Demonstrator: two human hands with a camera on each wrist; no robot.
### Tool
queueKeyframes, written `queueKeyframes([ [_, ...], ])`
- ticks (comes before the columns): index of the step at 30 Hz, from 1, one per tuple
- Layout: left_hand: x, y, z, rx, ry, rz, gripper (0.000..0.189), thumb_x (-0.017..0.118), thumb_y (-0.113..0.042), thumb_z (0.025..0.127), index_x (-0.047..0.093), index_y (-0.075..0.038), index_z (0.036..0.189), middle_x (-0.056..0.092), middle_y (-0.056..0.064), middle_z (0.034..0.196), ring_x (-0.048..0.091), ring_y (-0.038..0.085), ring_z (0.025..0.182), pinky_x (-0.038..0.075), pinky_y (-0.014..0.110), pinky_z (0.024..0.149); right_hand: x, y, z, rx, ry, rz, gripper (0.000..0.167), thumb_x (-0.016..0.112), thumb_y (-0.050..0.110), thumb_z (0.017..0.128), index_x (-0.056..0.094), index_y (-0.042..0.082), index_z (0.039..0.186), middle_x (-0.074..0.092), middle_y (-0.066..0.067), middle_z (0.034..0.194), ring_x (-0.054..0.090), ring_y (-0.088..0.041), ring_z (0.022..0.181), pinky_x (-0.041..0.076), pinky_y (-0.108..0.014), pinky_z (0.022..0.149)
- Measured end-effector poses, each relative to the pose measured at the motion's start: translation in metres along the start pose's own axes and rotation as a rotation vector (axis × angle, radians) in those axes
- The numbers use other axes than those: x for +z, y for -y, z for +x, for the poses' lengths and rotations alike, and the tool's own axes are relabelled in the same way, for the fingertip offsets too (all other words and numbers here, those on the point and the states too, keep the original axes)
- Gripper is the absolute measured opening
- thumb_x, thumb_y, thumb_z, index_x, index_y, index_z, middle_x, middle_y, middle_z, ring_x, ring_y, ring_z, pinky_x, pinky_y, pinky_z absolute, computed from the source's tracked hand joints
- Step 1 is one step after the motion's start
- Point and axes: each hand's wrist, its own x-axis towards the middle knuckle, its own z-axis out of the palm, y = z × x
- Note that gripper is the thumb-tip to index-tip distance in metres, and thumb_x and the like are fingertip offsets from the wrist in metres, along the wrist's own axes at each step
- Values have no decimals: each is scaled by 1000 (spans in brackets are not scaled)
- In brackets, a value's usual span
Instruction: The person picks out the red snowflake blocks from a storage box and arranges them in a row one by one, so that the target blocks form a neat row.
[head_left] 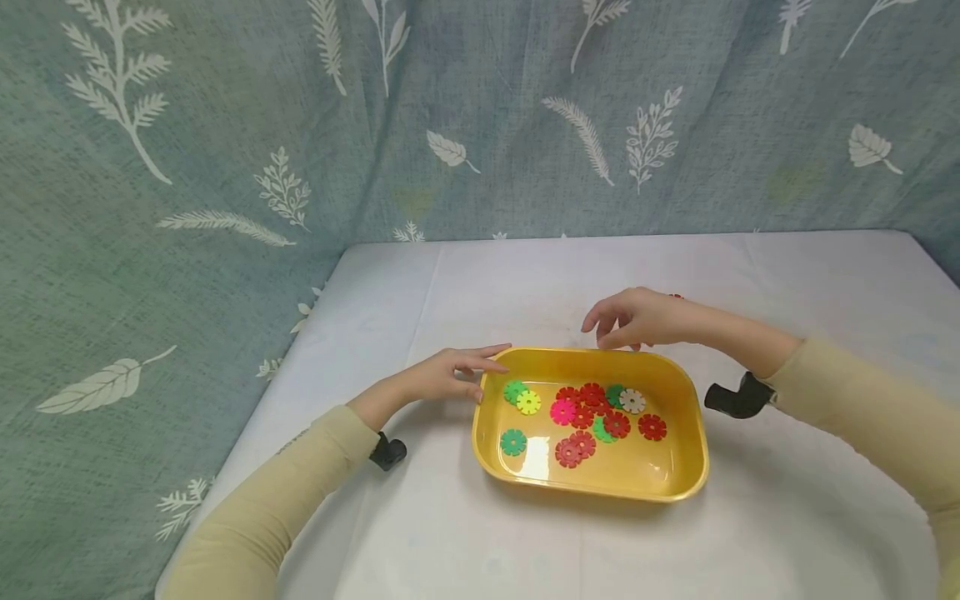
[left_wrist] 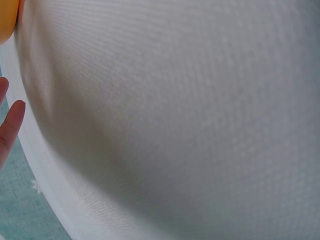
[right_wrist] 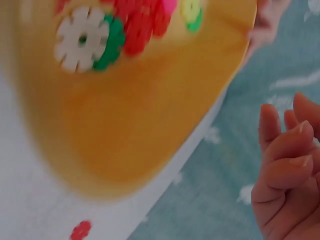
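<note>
My left hand (head_left: 459,372) rests at the far left corner of the yellow tray (head_left: 622,473), its fingers relaxed and nearly straight over the rim rather than gripping. My right hand (head_left: 637,318) hangs by the far rim, released, its fingers loosely bent; whether a fingertip brushes the edge I can't quite tell. The tray sits on the white-covered bench (head_left: 420,533), and notched discs lie flat inside it. Near my left hand a yellow disc (head_left: 528,402) overlaps a green one, and another green disc (head_left: 513,442) lies by itself nearer me. Toward the middle, red discs bunch together beside a pink disc (head_left: 562,412), with a white disc (head_left: 632,401) just right of them. Beyond my right wrist, one red disc (head_left: 677,296) lies on the bench, outside the tray.
</note>
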Motion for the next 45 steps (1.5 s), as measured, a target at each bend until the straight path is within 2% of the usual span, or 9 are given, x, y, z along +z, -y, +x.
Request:
queueKeyframes([
  [6,0,0,0,-8,2,9,49,69,-13,79,56,-10,126,29,2,149,29,23,135,40,46,96,21,20,-2,-120,127,-101,28,66,11,83,63,9,111,63,2,88,52,-13,67,50,-23,62],
  [10,0,-1,1,-20,10,6,49,68,-7,79,55,-5,126,27,8,149,28,27,135,38,50,97,32,28,0,-153,196,-128,28,68,14,82,63,13,110,63,0,89,53,-12,68,49,-22,62],
  [14,1,0,1,-16,17,8,49,68,-6,79,54,-3,126,26,11,149,28,29,135,38,50,97,41,32,4,-202,237,-172,29,69,14,81,63,13,110,64,-2,92,53,-12,71,49,-20,63],
  [20,0,2,0,1,8,13,51,69,-13,79,55,-9,127,28,4,149,29,24,136,40,46,97,51,33,12,-251,299,-230,32,69,14,81,63,10,112,64,0,97,53,-10,81,48,-19,70],
  [27,-1,2,-1,17,4,24,51,70,-25,78,57,-14,126,30,-1,148,31,20,134,42,42,95,60,30,23,-327,423,-339,33,69,13,81,62,13,113,63,1,109,54,-11,95,46,-24,85],
  [31,-1,2,-1,20,0,28,50,70,-24,79,57,-14,126,30,0,148,31,20,135,42,42,95,67,23,32,-347,491,-362,32,69,14,81,63,17,112,61,6,107,53,-8,95,46,-22,85],
  [37,-1,4,0,28,6,29,50,70,-24,79,56,-13,126,30,0,148,30,20,135,42,42,95,82,13,42,-376,595,-385,30,71,16,80,64,19,108,54,9,89,47,-5,83,43,-16,78],
  [39,-2,4,0,31,9,29,51,70,-27,79,56,-13,126,30,0,149,29,20,135,42,42,95,85,11,43,-401,612,-407,30,72,17,79,63,19,108,52,8,86,45,-4,80,42,-15,75],
  [45,-2,2,-1,27,12,28,53,69,-31,78,56,-14,127,29,0,149,29,20,135,42,42,95,94,6,47,-501,619,-466,28,72,23,78,64,20,105,55,8,92,45,-3,81,40,-15,77],
])
